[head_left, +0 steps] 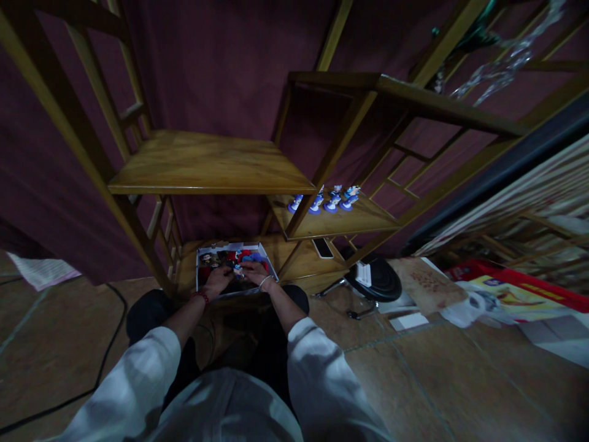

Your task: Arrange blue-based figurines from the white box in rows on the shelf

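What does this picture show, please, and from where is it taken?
There is no robot: a person works with two bare hands. The single picture comes from a camera worn on the head, looking forward and down. The left hand and right hand meet at a small figure over an open box of colourful things; which hand grips it, I cannot tell. The box lies on a low wooden board, as does a probable phone. Four white-and-blue figures stand on a higher shelf.

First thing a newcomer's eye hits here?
Probably the row of purple-based figurines on the wooden shelf right of center. Next, the left hand and right hand meeting at a small blue-and-white figurine over the low white box. Then the red-and-yellow package, far right.
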A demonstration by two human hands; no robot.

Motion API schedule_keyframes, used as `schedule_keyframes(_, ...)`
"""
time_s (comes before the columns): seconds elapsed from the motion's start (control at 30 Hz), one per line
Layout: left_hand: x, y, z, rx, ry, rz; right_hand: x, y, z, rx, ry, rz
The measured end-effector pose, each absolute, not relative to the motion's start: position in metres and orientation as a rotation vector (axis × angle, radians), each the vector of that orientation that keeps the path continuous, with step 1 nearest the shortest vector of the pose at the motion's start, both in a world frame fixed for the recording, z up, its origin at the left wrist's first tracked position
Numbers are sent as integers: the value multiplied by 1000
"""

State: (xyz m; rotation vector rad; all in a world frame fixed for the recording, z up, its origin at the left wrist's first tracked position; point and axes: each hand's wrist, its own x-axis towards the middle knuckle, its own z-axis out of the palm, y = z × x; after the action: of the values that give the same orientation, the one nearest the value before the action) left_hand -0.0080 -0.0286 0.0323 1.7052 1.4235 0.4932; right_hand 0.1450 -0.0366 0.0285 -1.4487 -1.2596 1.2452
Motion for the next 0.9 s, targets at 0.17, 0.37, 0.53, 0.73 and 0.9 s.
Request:
schedule_keyframes(0.17, -11, -31, 38, 1687, 1432, 527, 143, -37, 32, -1441, -1263, 1272)
schedule_keyframes(0.37, -15, -28, 33, 1590, 1392, 680, 141, -37, 35, -1412, -1234, 1202)
schedule_keyframes(0.53, -16, -27, 30, 1539, 1355, 720, 142, -40, 41, -1355, -1235, 1220)
schedule_keyframes(0.73, -12, -32, 41, 1291, 1288, 795, 140, -42, 46, -1297, -1144, 1208)
schedule_keyframes(0.9, -6, -39, 48, 1110, 1280, 939, 135, -41, 44, -1330, -1040, 1187)
